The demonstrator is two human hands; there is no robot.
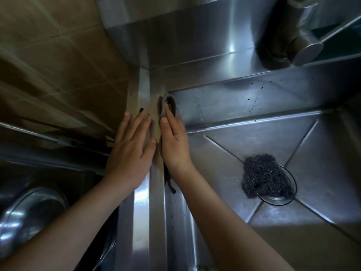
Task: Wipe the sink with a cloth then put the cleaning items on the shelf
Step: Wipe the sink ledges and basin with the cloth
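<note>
- Two bare hands reach over a stainless steel sink [230, 106].
- Left hand [132, 151] lies flat on the sink's left rim, fingers spread wide, holding nothing.
- Right hand [173, 141] presses a thin grey cloth [168, 103] against the basin's left inner wall, fingers straight and together.
- Dark wire scouring pad [265, 178] sits on the round drain [289, 194].
- Steel tap [293, 36] stands above, upper right.
</note>
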